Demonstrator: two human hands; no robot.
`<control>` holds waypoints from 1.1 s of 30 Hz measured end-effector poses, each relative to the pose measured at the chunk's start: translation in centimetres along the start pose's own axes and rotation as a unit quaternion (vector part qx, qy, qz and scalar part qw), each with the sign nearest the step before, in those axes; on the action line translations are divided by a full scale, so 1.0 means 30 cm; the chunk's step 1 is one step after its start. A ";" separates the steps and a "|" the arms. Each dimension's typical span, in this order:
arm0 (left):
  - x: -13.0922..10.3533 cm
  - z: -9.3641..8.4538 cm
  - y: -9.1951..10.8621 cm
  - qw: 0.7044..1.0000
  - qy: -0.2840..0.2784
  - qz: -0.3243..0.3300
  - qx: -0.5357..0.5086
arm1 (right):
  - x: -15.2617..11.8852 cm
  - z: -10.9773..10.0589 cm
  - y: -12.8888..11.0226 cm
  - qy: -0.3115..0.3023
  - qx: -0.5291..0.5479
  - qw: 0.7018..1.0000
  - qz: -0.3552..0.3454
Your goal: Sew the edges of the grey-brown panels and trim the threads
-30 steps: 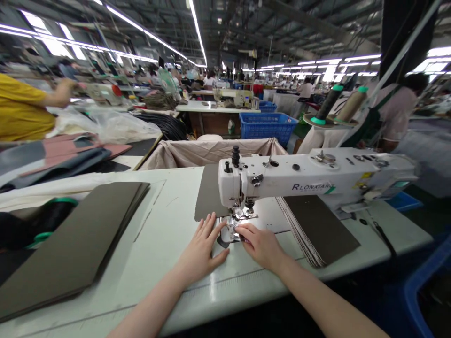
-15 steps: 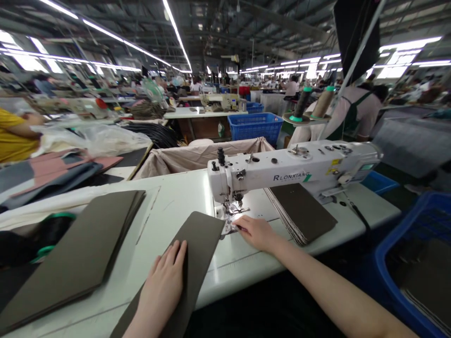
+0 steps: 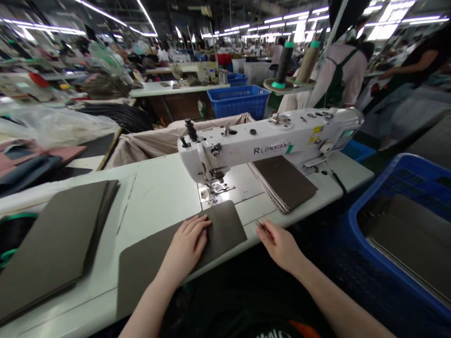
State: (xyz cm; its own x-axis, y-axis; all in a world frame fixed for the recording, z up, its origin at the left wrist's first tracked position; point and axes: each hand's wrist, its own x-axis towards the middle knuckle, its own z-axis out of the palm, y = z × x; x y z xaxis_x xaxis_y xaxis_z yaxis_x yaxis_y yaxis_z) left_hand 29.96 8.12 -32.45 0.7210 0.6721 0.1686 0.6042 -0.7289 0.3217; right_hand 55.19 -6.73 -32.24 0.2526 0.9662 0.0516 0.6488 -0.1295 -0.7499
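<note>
A dark olive flat panel (image 3: 225, 227) with rounded corners lies on the pale sewing table (image 3: 155, 197), just in front of the sewing machine's needle area. My left hand (image 3: 188, 241) rests flat on the panel, fingers stretched out, not wrapped round it. To the right of the panel's end, my right hand (image 3: 283, 246) is closed on a thin pointed metal tool that looks like tweezers (image 3: 262, 226); most of it is hidden in the fingers. The white sewing machine (image 3: 243, 150) stands behind both hands, its presser foot (image 3: 215, 188) with no panel under it.
More olive panels (image 3: 52, 230) are stacked at the left, and another stack (image 3: 285, 180) lies under the machine arm. A blue basket (image 3: 355, 220) holding panels stands at the right. Thread cones (image 3: 284, 63) rise behind the machine. A co-worker (image 3: 338, 75) is at the back right.
The panel has turned to lie along the table edge, with my left hand moved right on it. My right hand has drawn back from the needle area towards the table's front edge.
</note>
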 end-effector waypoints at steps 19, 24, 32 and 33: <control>-0.041 0.178 0.318 0.995 0.077 0.014 -0.063 | -0.112 0.069 0.051 -0.064 -0.061 0.996 -0.026; -0.044 0.165 0.328 0.993 0.069 0.001 -0.098 | -0.105 0.076 0.043 -0.066 -0.072 0.995 -0.031; -0.043 0.168 0.329 0.988 0.075 -0.020 -0.134 | -0.095 0.067 0.021 -0.065 -0.073 0.995 -0.031; -0.041 0.167 0.329 0.987 0.076 -0.024 -0.138 | -0.098 0.064 0.019 -0.064 -0.073 0.995 -0.029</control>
State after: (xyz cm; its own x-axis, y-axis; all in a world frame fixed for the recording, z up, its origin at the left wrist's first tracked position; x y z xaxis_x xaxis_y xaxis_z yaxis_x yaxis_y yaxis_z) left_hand 36.74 -0.55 -34.15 0.6214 0.7327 0.2776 0.5069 -0.6461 0.5705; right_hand 53.44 -9.21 -34.07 0.1231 0.9924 0.0005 0.7593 -0.0939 -0.6439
